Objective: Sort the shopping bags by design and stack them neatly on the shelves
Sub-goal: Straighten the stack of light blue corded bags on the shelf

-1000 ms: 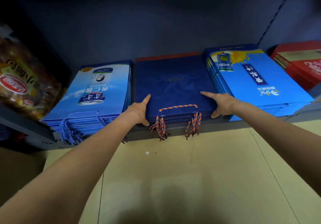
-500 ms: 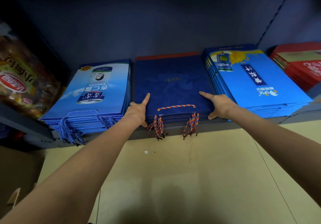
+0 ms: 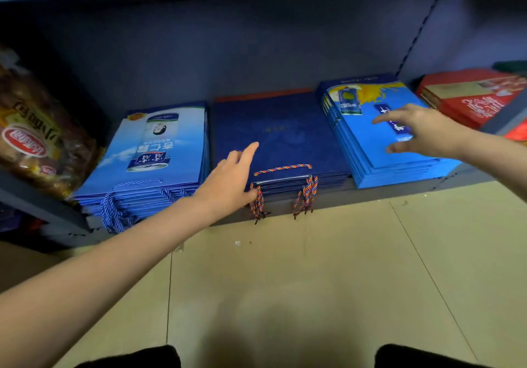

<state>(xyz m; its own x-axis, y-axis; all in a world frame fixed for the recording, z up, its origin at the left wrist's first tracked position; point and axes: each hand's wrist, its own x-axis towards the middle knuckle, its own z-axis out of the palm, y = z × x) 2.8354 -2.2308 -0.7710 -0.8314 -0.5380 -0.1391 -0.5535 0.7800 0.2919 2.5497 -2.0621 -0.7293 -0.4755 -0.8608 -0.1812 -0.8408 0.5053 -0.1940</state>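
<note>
Navy paper bags (image 3: 276, 136) sit stacked mid-shelf (image 3: 399, 193), squeezed between the light-blue bag pile (image 3: 159, 162) and the bright-blue stack (image 3: 379, 145). Your left hand (image 3: 231, 179) rests at the navy stack's front-left corner, forefinger straight on top, thumb at the braided handles (image 3: 258, 202). Your right hand (image 3: 422, 132) hovers spread over the bright-blue stack — holding nothing. Red boxes (image 3: 467, 96) crowd the right; a snack packet (image 3: 34, 133) the left.

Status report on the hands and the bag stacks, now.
Left hand open, at front left corner of dark blue stack. Right hand open, spread over bright blue stack. Nothing in the way.
</note>
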